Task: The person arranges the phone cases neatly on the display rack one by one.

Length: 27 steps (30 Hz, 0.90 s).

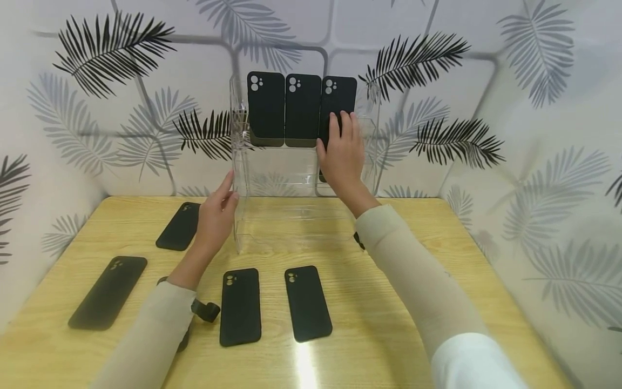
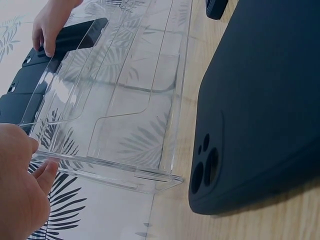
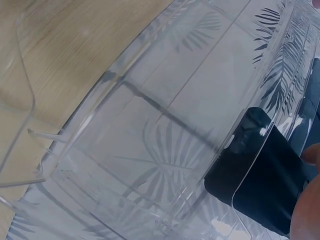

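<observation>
A clear acrylic display stand [image 1: 277,210] stands at the back of the table. Its top tier bears three black phone cases in a row: a left one [image 1: 265,108], a middle one [image 1: 303,108] and a right one [image 1: 338,92]. My right hand [image 1: 344,156] holds a phone case [image 3: 270,175] at the right of the stand, thumb toward its left edge. A dark case end shows below that hand; whether it belongs to the top right case, I cannot tell. My left hand [image 1: 216,216] grips the stand's left side edge, seen closer in the left wrist view.
On the wooden table [image 1: 389,346] lie several more black phone cases: one at the front centre [image 1: 308,303], one beside it [image 1: 240,308], one far left [image 1: 108,293] and one behind my left wrist [image 1: 178,227]. A leaf-patterned wall [image 1: 184,70] closes off the back.
</observation>
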Available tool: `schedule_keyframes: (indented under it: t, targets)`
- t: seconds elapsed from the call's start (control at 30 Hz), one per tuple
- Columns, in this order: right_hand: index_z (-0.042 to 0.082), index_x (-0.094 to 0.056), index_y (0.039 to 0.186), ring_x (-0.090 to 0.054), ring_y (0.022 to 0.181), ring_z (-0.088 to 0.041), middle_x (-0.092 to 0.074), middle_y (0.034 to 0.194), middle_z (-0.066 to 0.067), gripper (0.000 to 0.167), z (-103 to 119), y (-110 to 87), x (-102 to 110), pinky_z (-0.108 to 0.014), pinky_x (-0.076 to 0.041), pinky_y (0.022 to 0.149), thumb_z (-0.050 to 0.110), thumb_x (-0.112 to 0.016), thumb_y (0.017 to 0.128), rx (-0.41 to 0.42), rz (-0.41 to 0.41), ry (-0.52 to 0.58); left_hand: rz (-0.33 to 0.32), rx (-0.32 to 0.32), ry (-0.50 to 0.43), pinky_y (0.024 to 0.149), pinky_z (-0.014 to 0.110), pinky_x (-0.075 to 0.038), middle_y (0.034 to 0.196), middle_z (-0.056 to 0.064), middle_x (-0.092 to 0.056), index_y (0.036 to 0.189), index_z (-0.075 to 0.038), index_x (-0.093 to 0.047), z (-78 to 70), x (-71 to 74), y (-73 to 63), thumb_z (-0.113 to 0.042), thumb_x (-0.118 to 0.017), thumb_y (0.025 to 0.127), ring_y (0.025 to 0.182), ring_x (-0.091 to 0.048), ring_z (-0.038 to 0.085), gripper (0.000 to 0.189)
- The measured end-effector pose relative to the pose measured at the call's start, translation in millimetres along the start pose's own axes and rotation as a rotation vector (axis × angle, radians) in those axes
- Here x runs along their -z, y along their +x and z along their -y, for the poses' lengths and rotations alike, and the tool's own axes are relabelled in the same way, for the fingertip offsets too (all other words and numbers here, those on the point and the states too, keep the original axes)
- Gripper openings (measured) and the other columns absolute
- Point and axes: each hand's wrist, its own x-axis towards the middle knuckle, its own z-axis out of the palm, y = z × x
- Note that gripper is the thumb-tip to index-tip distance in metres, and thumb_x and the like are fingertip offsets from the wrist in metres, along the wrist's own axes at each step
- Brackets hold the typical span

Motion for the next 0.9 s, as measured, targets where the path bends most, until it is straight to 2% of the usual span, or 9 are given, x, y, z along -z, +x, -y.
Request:
schedule_keyframes:
  t: [0.13,0.33,0.5,0.6,0.77,0.9]
  targets:
    - [0.007,-0.038,0.154,-0.025,0.151,-0.034,-0.034,0.159,-0.017,0.062,-1,0.1,1,-0.047,-0.014,0.127,0.038,-0.055,0.103,0.000,-0.011,-0.052,-0.002,-0.003,0.002,0.109,0.047,-0.047,0.158,0.000,-0.043,0.157,-0.039,-0.030,0.1,0.3,-0.3,-0.028,-0.047,0.108,0.133,-0.054,0.028,0.053]
    - [0.007,-0.039,0.153,-0.024,0.150,-0.037,-0.032,0.158,-0.019,0.061,-6,-5.3,5,-0.049,-0.014,0.126,0.040,-0.053,0.104,0.013,-0.037,-0.031,0.000,0.003,-0.003,0.108,0.046,-0.047,0.158,0.001,-0.044,0.157,-0.039,-0.030,-0.8,-0.1,0.2,-0.027,-0.048,0.108,0.133,-0.055,0.027,0.053]
    - [0.005,-0.043,0.150,-0.026,0.148,-0.038,-0.035,0.155,-0.020,0.059,-7,-18.1,14,-0.049,-0.016,0.126,0.039,-0.054,0.103,0.028,-0.043,0.023,-0.001,-0.001,0.001,0.107,0.047,-0.048,0.158,0.001,-0.044,0.157,-0.038,-0.030,-0.8,-0.2,1.2,-0.027,-0.047,0.108,0.132,-0.055,0.028,0.053]
    - [0.005,-0.043,0.150,-0.028,0.147,-0.038,-0.037,0.154,-0.021,0.059,-7,-30.4,21,-0.049,-0.018,0.125,0.039,-0.056,0.103,0.027,-0.002,0.074,-0.003,-0.002,-0.002,0.108,0.047,-0.048,0.158,0.001,-0.043,0.157,-0.037,-0.031,-1.3,-0.2,2.0,-0.026,-0.048,0.108,0.133,-0.055,0.028,0.053]
    - [0.008,-0.042,0.151,-0.030,0.144,-0.037,-0.036,0.154,-0.019,0.063,-5,-56.7,33,-0.050,-0.023,0.123,0.041,-0.059,0.101,0.008,0.118,0.142,0.002,-0.002,-0.009,0.108,0.047,-0.047,0.158,0.002,-0.043,0.158,-0.037,-0.031,-1.1,-0.7,2.6,-0.024,-0.047,0.108,0.134,-0.054,0.028,0.053]
    - [0.008,-0.043,0.151,-0.030,0.145,-0.037,-0.036,0.155,-0.019,0.065,2,-80.0,38,-0.052,-0.027,0.120,0.042,-0.061,0.099,0.029,0.200,0.169,-0.001,0.000,-0.006,0.108,0.047,-0.047,0.158,0.003,-0.043,0.157,-0.037,-0.031,-0.3,-0.6,1.2,-0.025,-0.048,0.108,0.134,-0.054,0.029,0.053]
